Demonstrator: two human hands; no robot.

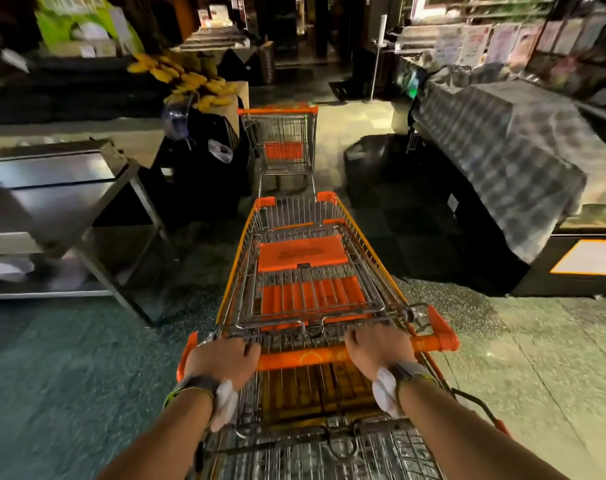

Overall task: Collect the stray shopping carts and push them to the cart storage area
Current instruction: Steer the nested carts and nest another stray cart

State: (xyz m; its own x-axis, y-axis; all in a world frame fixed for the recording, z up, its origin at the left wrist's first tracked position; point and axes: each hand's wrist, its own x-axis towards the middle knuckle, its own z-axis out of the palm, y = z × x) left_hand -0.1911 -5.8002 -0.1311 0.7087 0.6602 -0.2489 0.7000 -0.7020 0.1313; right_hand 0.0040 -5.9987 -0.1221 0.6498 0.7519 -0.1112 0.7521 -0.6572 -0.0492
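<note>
Both hands, left hand [222, 358] and right hand [377, 346], wrap the orange handle [301, 360]; nested carts [305, 271] likely heavy, stiff, slow to steer.

Left hand [222, 358] and right hand [377, 346] grip orange handle [305, 360] of near cart [305, 258]. Second cart [281, 142] just beyond it, apart. Bananas [187, 81] left of second cart, steel table [62, 188] further left.

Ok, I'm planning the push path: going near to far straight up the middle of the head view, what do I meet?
Left hand and right hand on the orange handle → pushed cart's basket → stray cart ahead → dark doorway at the back.
</note>
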